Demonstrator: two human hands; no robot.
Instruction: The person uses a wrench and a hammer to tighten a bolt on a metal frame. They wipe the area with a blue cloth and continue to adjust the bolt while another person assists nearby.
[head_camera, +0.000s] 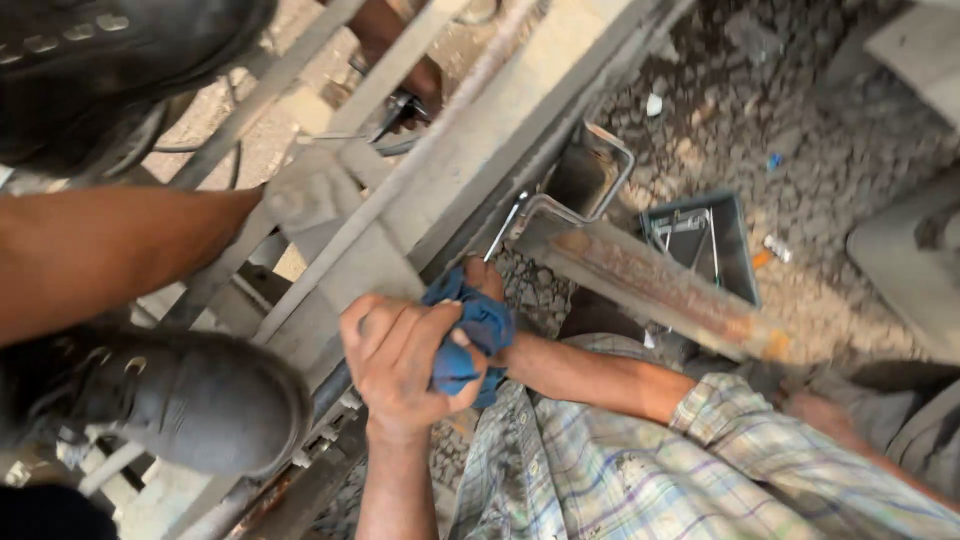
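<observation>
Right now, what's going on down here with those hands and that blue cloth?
Two hands meet on a blue cloth beside a grey metal frame. The left hand closes over it from below. The right hand, on the arm in a plaid sleeve, presses it against the frame. Another person's dusty boot stands on the frame, and a dark tray sits on the gravel.

Both hands meet, left hand (400, 360) fisted in grip, right hand (487, 285) mostly hidden.

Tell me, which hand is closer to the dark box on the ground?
Right. The right hand sits just left of the dark box, against the blue cloth. The left hand is lower and farther left, squeezing that cloth.
</observation>
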